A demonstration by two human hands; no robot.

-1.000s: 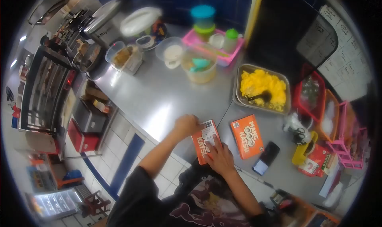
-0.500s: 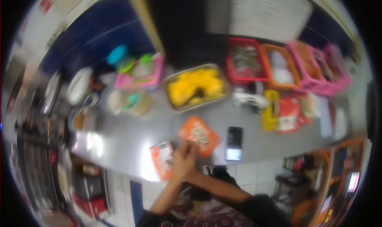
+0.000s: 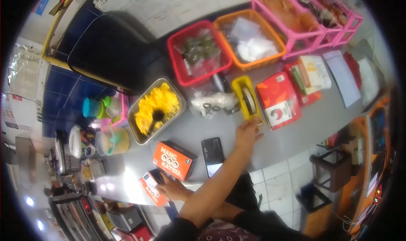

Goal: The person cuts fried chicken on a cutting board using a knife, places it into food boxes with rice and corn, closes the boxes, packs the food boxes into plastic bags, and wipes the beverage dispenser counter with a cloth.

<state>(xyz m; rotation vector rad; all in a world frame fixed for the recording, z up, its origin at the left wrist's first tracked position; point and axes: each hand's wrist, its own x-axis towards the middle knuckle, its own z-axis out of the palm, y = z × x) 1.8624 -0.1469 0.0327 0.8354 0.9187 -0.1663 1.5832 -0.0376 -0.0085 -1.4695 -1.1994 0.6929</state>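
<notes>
My forearms cross, the left one lying over the right. My left hand (image 3: 248, 133) reaches the near end of a yellow tape dispenser (image 3: 246, 98), its thumb and forefinger closed there. Whether a strip of tape lies between them is too small to see. My right hand (image 3: 172, 187) is closed on the side of an orange and white food box (image 3: 150, 191) at the table's front edge; part of that box is covered by the fingers. Just behind it lies a second orange box (image 3: 173, 160), lettered "Mang Katsu". A phone (image 3: 212, 156) with a lit screen lies between my hands.
A metal tray (image 3: 181, 98) of yellow food with a dark utensil stands at the back left. Behind are red (image 3: 179, 68), orange (image 3: 275, 46) and pink (image 3: 292, 44) baskets. Right of the dispenser lie red boxes (image 3: 277, 98). Scissors (image 3: 209, 108) rest near a plastic bag.
My hands were together at the orange boxes; the left has gone right to the tape dispenser, while the right holds the front box. My view has turned to the right.
</notes>
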